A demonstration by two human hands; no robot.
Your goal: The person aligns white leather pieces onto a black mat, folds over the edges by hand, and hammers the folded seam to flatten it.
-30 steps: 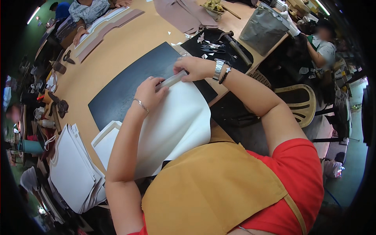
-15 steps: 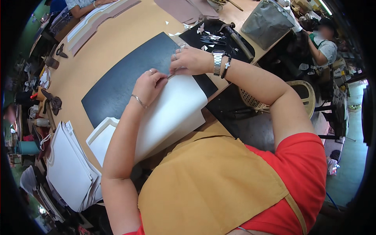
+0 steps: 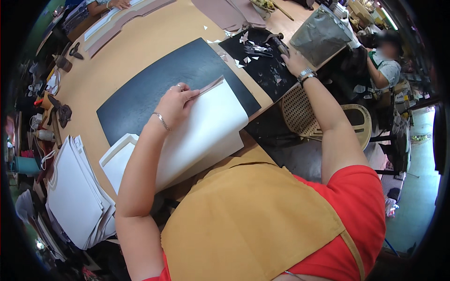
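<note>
My left hand [image 3: 176, 105] pinches the folded edge of a large white sheet [image 3: 206, 126], its fingers closed on it. A narrow brownish strip shows along that edge, beyond my fingertips. The sheet's upper part lies on a dark board [image 3: 154, 84], and its lower part curves down over the table's near edge. Farther right, my right hand [image 3: 295, 63] is closed around the handle of a hammer [image 3: 277, 42]. The hammer rests on a black mat [image 3: 258, 70], its head pointing away from me; my palm hides the handle's near end.
White scraps and snips [image 3: 258, 51] lie on the mat beside a grey metal bin [image 3: 322, 35]. Stacked white pieces [image 3: 77, 192] are at the left, with tools [image 3: 61, 112] beyond. A chair [image 3: 300, 110] stands at right. Co-workers sit at the far left and right.
My right hand has let go of the sheet's edge and moved right to the hammer's handle. My left hand stays on the edge, where the brownish strip now shows.
</note>
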